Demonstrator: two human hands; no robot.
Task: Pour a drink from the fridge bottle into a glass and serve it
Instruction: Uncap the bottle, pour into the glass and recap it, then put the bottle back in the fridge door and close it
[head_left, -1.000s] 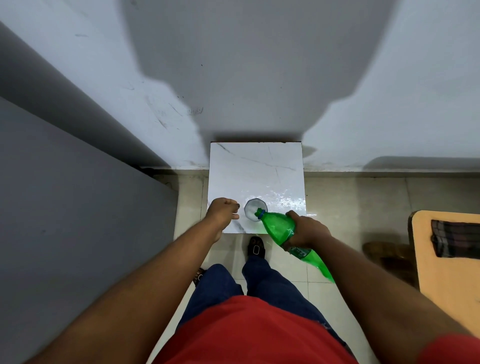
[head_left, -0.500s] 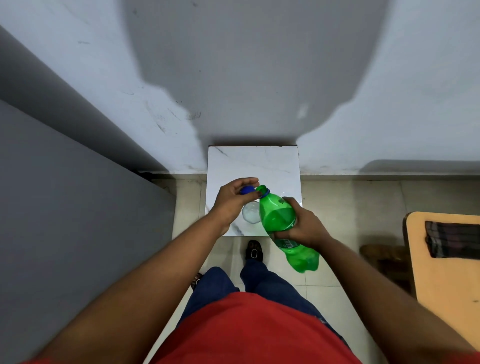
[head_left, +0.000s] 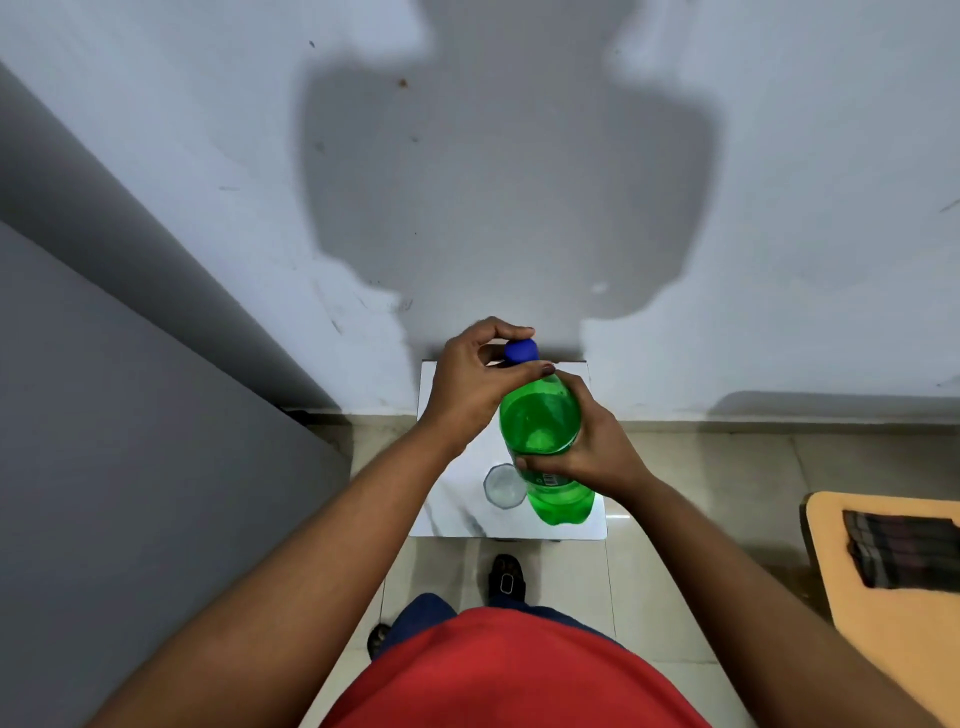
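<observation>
A green plastic bottle (head_left: 540, 431) stands nearly upright above a small white marble-top table (head_left: 457, 512). My right hand (head_left: 592, 452) is wrapped around the bottle's body. My left hand (head_left: 475, 387) has its fingers closed around the blue cap (head_left: 521, 352) at the bottle's neck. A clear faceted glass (head_left: 504, 486) stands on the table just left of the bottle's base, with a little clear liquid in it as far as I can tell.
A grey wall rises right behind the table and a darker grey panel (head_left: 130, 415) fills the left side. A tan wooden surface (head_left: 893, 613) with a dark checked cloth (head_left: 904, 553) sits at the right. My feet are on the tiled floor (head_left: 691, 519) below the table.
The bottle has swung from tilted over the glass to upright and been lifted closer to me. My left hand brought the blue cap onto the neck and now grips it.
</observation>
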